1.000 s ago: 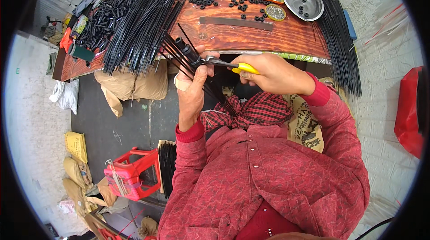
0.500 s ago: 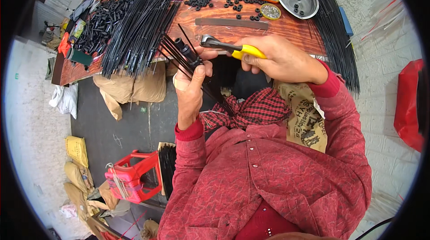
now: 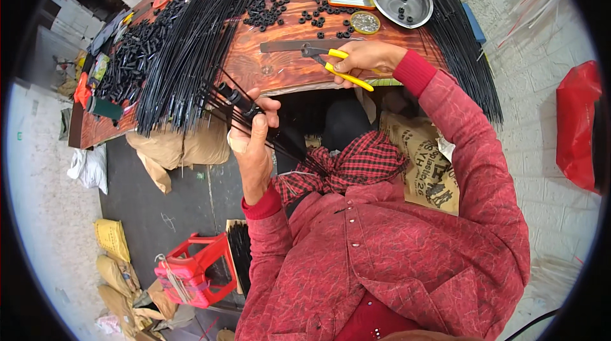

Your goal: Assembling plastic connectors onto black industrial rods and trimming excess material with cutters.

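The left hand (image 3: 252, 144) is closed around a small bundle of rods (image 3: 245, 104) with a black cap on it, held off the table's (image 3: 280, 67) near edge so the long ends hang free toward the lap. The right hand (image 3: 363, 58) grips yellow pliers (image 3: 334, 64) low over the wood, beside a metal strip (image 3: 299, 45). Loose caps (image 3: 270, 10) and a steel bowl (image 3: 402, 0) lie within reach beyond.

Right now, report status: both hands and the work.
Left hand grips bundle of thin black rods. Right hand holds yellow-handled pliers over wooden table. Nothing between them.
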The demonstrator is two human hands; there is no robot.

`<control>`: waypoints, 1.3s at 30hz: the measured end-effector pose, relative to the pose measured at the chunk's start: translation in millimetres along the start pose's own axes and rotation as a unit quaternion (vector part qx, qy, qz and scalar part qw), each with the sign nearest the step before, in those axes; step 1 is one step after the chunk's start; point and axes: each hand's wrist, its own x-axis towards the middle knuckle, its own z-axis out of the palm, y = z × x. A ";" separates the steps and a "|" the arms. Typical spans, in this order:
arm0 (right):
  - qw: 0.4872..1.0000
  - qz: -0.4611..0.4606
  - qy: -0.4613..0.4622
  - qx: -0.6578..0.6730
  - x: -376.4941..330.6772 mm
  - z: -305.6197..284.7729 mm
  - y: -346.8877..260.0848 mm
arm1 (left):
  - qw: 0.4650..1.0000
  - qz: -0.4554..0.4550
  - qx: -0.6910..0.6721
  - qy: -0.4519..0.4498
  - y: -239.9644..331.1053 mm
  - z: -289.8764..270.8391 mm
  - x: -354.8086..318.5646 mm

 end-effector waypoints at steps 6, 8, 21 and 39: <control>0.995 0.084 -0.018 -0.054 17.7 -17.7 2.0 | 1.000 -0.008 -0.002 0.011 -1.1 -3.0 6.1; 0.993 0.092 -0.031 -0.073 20.5 -20.1 2.2 | 1.000 -0.011 0.001 0.015 -2.4 -4.2 8.1; 0.997 0.078 0.009 -0.007 15.9 -42.7 20.9 | 0.999 -0.010 -0.038 -0.006 -1.9 -5.6 11.4; 0.972 -0.038 -0.231 0.025 -76.2 57.2 -38.1 | 0.998 -0.001 -0.050 -0.026 1.1 0.4 5.1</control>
